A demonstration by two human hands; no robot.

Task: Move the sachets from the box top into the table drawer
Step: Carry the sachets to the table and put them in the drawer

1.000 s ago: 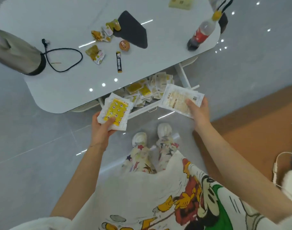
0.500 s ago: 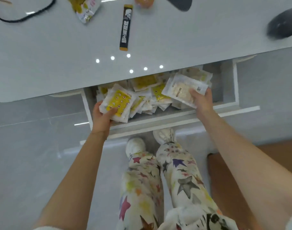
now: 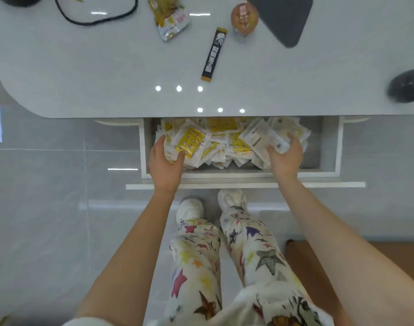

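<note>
Inside the drawer (image 3: 330, 147), at its left end, our left hand (image 3: 164, 163) grips yellow sachets (image 3: 190, 142), thumb curled on top. At its right end our right hand (image 3: 284, 158) clasps pale sachets (image 3: 258, 140). Both bunches touch the pile (image 3: 222, 149) filling the drawer.

A black stick packet (image 3: 214, 54) lies between a yellow wrapper (image 3: 169, 20) and a dark grey mat (image 3: 283, 17).

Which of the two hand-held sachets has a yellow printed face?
The yellow-faced white sachet gripped by the left hand; the right hand holds a pale white sachet with a brown mark.
</note>
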